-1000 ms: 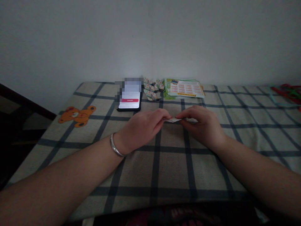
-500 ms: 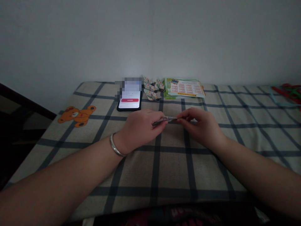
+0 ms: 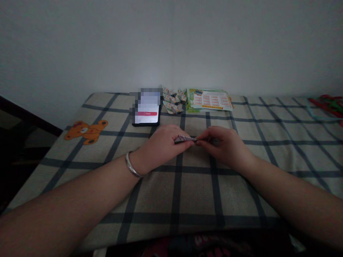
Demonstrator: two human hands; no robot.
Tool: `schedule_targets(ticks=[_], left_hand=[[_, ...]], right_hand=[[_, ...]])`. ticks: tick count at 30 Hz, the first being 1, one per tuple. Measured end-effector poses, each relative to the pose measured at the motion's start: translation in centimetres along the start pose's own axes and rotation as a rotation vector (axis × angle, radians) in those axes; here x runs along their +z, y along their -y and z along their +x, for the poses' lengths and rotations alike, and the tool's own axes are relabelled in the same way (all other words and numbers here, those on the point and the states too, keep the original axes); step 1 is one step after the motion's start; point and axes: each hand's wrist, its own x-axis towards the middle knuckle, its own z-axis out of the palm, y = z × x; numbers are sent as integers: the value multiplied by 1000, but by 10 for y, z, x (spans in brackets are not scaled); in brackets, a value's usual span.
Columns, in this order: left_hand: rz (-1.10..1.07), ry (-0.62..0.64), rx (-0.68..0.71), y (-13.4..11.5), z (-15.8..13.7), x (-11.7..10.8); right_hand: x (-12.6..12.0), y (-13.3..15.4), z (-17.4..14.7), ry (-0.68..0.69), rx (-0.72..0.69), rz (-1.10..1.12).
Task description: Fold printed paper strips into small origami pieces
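A small piece of folded paper point(image 3: 183, 139) is held just above the checked cloth, between my two hands. My left hand point(image 3: 164, 144), with a silver bangle at the wrist, is closed on its left part. At its pointed right end, the thumb and forefinger of my right hand point(image 3: 226, 144) pinch the tip. My fingers hide part of the paper. Beyond my hands lie several folded paper pieces point(image 3: 172, 101) with printed sides, and beside them a stack of printed paper sheets point(image 3: 211, 101).
A phone point(image 3: 147, 112) with a lit screen lies behind my left hand. To the left is a flat orange bear cutout point(image 3: 87, 132). Red and green things point(image 3: 331, 107) sit at the far right. A pale wall point(image 3: 171, 43) bounds the table's back; checked cloth point(image 3: 198, 192) covers the table.
My right hand has come slightly left and down, closer to my left hand, and still pinches the paper's tip. The paper has tilted, showing more of its upper face.
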Motion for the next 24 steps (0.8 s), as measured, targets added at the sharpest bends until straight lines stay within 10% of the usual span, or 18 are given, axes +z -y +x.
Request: schedule_targets(ticks=[24], left_hand=[[346, -223, 268, -12, -4, -7]], right_hand=[[-7, 9, -2, -83, -272, -133]])
